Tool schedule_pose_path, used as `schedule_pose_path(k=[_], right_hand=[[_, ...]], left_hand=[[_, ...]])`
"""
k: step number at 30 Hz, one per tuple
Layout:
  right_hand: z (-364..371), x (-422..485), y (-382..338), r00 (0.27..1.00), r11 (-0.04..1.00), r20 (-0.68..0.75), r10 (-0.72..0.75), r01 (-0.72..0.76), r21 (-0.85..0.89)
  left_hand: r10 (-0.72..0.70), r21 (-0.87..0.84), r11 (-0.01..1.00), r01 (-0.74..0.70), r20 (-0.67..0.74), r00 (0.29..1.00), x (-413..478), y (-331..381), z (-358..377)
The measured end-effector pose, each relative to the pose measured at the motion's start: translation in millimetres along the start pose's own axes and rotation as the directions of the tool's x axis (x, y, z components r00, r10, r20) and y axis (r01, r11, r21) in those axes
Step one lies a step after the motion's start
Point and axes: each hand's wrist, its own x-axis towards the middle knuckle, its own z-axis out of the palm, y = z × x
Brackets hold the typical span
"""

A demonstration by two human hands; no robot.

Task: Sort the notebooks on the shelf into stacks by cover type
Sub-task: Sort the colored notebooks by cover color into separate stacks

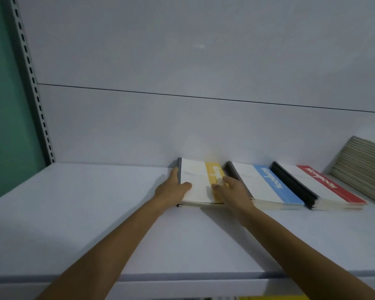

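At centre frame on the white shelf (74,213), the yellow-banded notebook stack (200,182) is gripped from both sides: left hand (173,188) on its left edge, thumb on top; right hand (232,189) likewise. Blue-banded stack (266,185) and red-banded stack (320,185) lie rightward.

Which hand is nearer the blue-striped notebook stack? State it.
Right. The right hand rests on the yellow-striped stack's right edge, beside the blue-striped stack. The left hand grips the yellow-striped stack's far left side.
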Motion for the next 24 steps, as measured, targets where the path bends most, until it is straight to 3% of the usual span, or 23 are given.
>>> schedule_pose_path(k=[3,7,10,12,15,21,24], right_hand=[[2,5,10,0.999,0.999,-0.016,-0.034,0.033,-0.027],[2,8,22,0.989,0.992,-0.082,-0.120,0.117,-0.049],[1,13,28,0.986,0.990,-0.093,-0.137,0.133,-0.054],[0,15,30,0.986,0.989,-0.093,-0.142,0.138,-0.052],[-3,7,29,0.983,0.980,-0.040,-0.179,0.174,-0.098],[-10,-10,19,0.959,0.937,0.058,-0.277,0.283,-0.203],[-11,-12,17,0.962,0.928,0.083,-0.260,0.273,-0.254]], left_hand=[[0.072,-0.004,0.997,-0.073,-0.125,0.990,-9,3,9],[0.175,-0.058,0.983,-0.173,0.040,0.984,-18,4,8],[0.224,0.100,0.965,-0.243,0.172,0.959,-23,2,6],[0.244,0.251,0.929,-0.273,0.143,0.959,-20,-2,9],[0.245,0.401,0.881,-0.250,0.065,0.967,-20,0,12],[0.222,0.381,0.894,-0.234,0.077,0.972,-16,-5,9],[0.234,0.386,0.890,-0.243,0.071,0.970,-20,-2,10]])
